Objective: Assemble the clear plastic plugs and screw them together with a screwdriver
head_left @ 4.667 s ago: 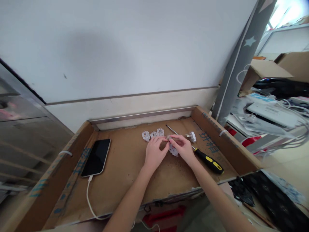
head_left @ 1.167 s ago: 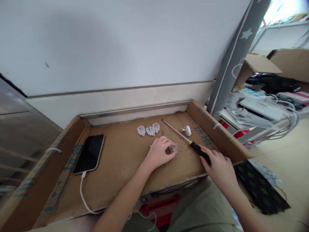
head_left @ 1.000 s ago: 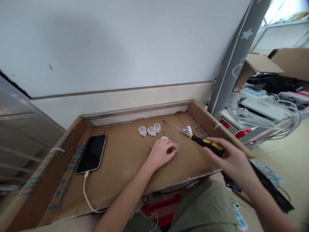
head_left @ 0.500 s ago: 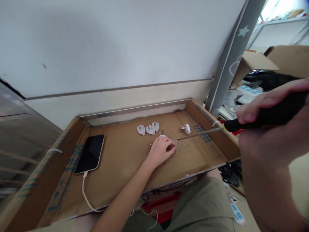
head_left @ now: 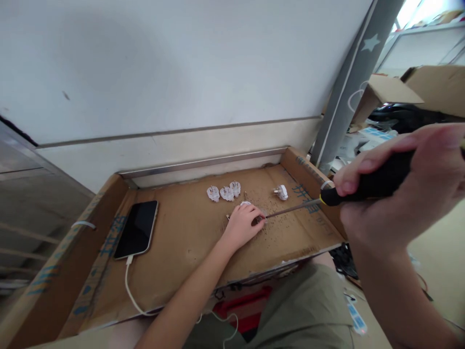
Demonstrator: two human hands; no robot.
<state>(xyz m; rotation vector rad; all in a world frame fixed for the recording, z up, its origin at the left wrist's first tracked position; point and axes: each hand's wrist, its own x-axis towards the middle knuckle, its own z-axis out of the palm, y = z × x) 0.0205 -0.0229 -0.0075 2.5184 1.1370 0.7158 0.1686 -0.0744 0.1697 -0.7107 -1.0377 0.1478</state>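
Note:
My left hand (head_left: pixel 242 226) is closed round a clear plug piece (head_left: pixel 262 218) on the cardboard tray (head_left: pixel 174 232), its fingers partly hiding it. In my right hand (head_left: pixel 395 194) is a screwdriver (head_left: pixel 381 180) with a black handle. Its long shaft slants down to the left, and the tip is at the piece by my left fingertips. Behind my left hand lie several clear plugs (head_left: pixel 227 193) with prongs up. Another white plug (head_left: pixel 281 192) rests on its side to the right. Many small dark screws or bits (head_left: pixel 278 225) are scattered beside my left hand.
A phone (head_left: pixel 137 229) with a white cable lies at the tray's left. The tray has raised cardboard sides (head_left: pixel 308 182). A grey post (head_left: pixel 345 92) and an open cardboard box (head_left: pixel 436 89) stand at the right. A white wall rises behind.
My right hand has moved left and slightly down with the screwdriver. Its tip has gone from just right of the piece to touching or nearly touching it. My left hand has barely moved.

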